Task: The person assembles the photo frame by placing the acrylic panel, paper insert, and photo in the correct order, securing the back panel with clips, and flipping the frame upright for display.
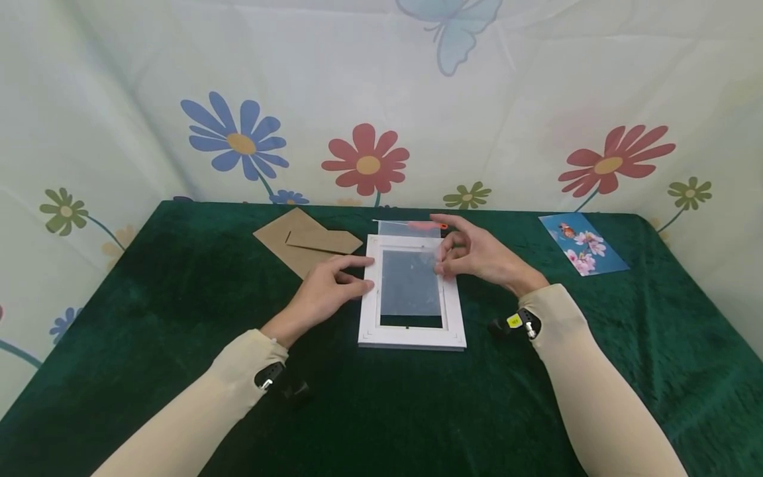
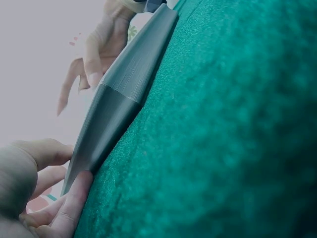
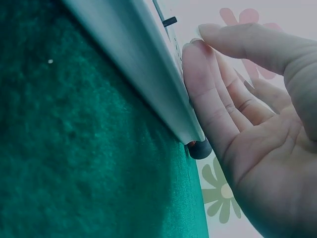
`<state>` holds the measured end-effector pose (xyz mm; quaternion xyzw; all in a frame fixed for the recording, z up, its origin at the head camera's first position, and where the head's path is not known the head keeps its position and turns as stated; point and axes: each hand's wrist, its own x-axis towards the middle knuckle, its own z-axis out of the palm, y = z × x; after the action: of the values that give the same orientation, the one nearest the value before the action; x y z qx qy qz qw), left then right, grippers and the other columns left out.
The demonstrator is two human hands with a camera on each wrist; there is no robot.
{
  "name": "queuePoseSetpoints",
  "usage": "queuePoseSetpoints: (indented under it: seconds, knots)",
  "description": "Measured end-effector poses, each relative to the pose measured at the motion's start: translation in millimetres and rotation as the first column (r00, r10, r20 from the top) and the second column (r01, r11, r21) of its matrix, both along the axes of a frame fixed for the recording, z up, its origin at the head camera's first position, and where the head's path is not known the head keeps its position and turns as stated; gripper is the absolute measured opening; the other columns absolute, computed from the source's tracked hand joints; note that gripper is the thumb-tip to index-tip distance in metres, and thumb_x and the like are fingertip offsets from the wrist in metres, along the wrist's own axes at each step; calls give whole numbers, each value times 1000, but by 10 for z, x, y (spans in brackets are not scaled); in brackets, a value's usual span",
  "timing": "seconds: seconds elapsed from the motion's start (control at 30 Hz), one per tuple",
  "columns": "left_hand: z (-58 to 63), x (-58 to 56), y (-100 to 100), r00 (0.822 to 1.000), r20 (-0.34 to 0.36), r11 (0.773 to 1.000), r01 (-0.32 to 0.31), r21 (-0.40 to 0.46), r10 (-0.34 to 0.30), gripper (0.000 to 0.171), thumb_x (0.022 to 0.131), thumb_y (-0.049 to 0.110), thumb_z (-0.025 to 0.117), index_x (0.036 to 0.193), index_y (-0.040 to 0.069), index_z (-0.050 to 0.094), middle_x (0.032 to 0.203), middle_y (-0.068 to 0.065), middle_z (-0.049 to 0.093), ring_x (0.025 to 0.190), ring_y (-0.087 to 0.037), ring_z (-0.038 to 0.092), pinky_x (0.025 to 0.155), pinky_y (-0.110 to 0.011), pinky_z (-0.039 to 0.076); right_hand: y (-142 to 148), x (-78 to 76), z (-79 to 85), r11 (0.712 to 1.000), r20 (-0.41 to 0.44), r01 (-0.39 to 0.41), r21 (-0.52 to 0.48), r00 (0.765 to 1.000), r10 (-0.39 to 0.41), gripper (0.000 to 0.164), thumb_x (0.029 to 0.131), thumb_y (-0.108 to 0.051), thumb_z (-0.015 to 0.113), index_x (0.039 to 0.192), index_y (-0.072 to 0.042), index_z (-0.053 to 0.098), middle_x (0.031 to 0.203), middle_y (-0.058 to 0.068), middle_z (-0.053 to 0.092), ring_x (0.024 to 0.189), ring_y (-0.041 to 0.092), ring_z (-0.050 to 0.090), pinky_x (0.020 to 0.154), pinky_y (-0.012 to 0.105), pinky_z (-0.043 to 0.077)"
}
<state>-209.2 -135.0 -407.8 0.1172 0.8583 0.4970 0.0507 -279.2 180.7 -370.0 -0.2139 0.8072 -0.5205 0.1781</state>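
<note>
A white picture frame (image 1: 411,338) lies face down on the green cloth, small dark tabs along its inner edge. My left hand (image 1: 324,285) holds its left side between thumb and fingers; the left wrist view shows the fingertips (image 2: 79,186) at the frame's outer edge. Over the opening lies a clear plastic sheet (image 1: 410,285), leaving a dark strip of cloth visible below it. With thumb and fingertips, my right hand (image 1: 477,255) pinches the sheet's right edge above the frame. The right wrist view shows that hand close beside the frame's side.
Behind the frame's left side lies a brown backing board (image 1: 292,232) with a stand flap. A picture card (image 1: 587,245) with pink blossoms lies at the right rear. Beyond the frame is a thin rod with a dark and orange end (image 1: 444,226). A flowered curtain (image 1: 507,146) closes the back.
</note>
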Motion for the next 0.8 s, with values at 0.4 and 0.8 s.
queuePoseSetpoints:
  seconds: [0.4, 0.8]
  knots:
    - [-3, 0, 13, 1000, -8, 1000, -11, -6, 11, 49, 99, 24, 77, 146, 16, 66, 136, -15, 62, 102, -27, 73, 83, -40, 61, -26, 21, -8, 997, -33, 58, 59, 998, -56, 70, 97, -12, 79, 158, -14, 45, 113, 17, 65, 98, 33, 69, 93, 42, 59]
    - [-14, -5, 7, 1000, -5, 1000, -12, -14, 12, 49, 100, 26, 77, 147, 16, 65, 136, -13, 62, 102, -26, 72, 83, -40, 61, -19, 38, -8, 993, -40, 87, 77, 996, -84, 61, 98, -17, 79, 152, -10, 51, 113, 15, 67, 95, 31, 71, 97, 44, 58]
